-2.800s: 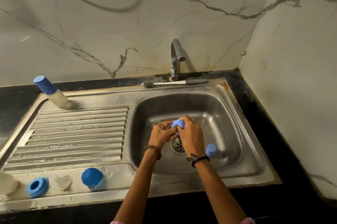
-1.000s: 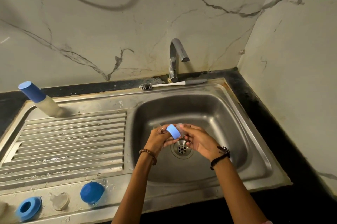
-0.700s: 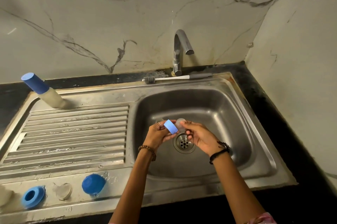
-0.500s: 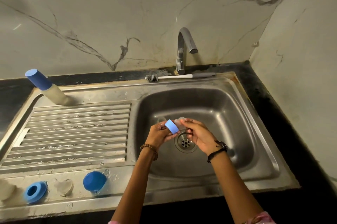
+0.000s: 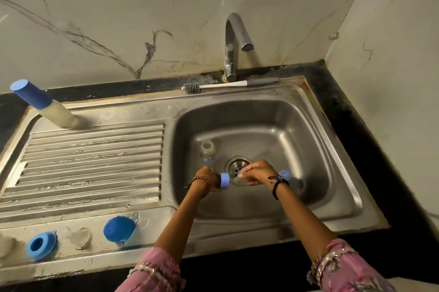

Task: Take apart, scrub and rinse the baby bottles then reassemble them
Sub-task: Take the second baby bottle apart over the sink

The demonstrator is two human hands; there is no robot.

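L grip: left hand [image 5: 206, 178] curled round the blue collar ring [image 5: 224, 180], held over the basin just left of the drain [image 5: 238, 168].
R grip: right hand [image 5: 257, 172] pinching a small clear piece at the fingertips, prob. the teat; too blurred to be sure. Hands close, not touching.
Ring handling: hard plastic, light, stiff. Likely wet, so slick on the smooth face; take it by the outer ribbed wall, as now, not by the edge.
Teat handling (judgement): soft silicone, floppy, v. light, see-through so easy to lose in the basin. Hold at the thick base flange, not the tip.
Bottle body: clear bottle [image 5: 207, 150] in the basin, up-left of the drain, mouth open, near the L hand but apart. Light, rigid; grip mid-barrel.
Cap in basin: blue cap [image 5: 285, 174] just behind the R wrist, part hidden.
Sink rim [image 5: 332, 139]: steel, wet-looking.
Front ledge, L to R: blue ring [image 5: 40, 245], clear teat [image 5: 79, 237], blue dome cap [image 5: 119, 229], all apart.
Far left: capped bottle [image 5: 45, 107], tilted, at the drainboard's back corner, not yet taken apart.
Brush [image 5: 228, 84]: lying on the back rim below the tap [image 5: 235, 42]. Tap looks off.
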